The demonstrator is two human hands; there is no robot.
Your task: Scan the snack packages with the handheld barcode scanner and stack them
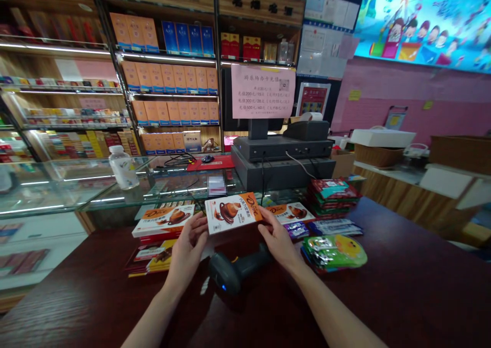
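With the held Dove box (232,213) serving as clock centre and twelve pointing straight ahead, lit shelves (169,58) of boxed goods are lining the wall at eleven. The dark desk (406,291) is spreading out below and toward six. A black register (284,174) is standing at one o'clock, a pink notice (263,92) hanging on its screen. Red packs (333,197) are piling up at two, and another Dove box (169,219) is topping a stack at nine. The right hand (275,233) is closing thumb and fingers on the held box's three o'clock end. At its nine o'clock edge the left hand (193,235) is curving half open, its fingertips apparently touching the card; I cannot tell whether it is gripping. Between the hands, the box is tilting its printed face up, above the desk. Green packets (333,251) are lying at four, a black scanner (238,271) is resting at six with a blue light glowing, and a small purple packet (296,230) is lying near three.
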